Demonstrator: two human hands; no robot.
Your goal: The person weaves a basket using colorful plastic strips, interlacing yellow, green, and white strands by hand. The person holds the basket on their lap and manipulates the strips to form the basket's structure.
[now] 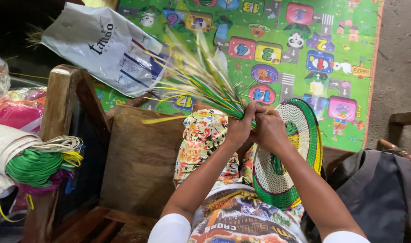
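— Where does the person's left hand (239, 127) sit?

— At the middle of the frame, fingers closed around the bundle of loose green, yellow and white weaving strips (201, 78), which fan out toward the upper left.

— And the right hand (269, 130)?

— Just beside the left one, touching it, fingers curled tight on the same strips where they meet the round woven green, white and yellow disc (282, 153).

— Where is that disc?

— It stands on edge on the person's lap, right of centre, over the floral-patterned trousers (204, 135).

— What lies around them?

— A colourful children's play mat with numbered tiles (304, 49) covers the floor at the top. A white plastic bag (102, 47) lies at upper left. Coils of green, cream and yellow plastic cord (41, 162) hang at the left edge beside the wooden chair (138, 162). A grey backpack (376, 189) rests at lower right.
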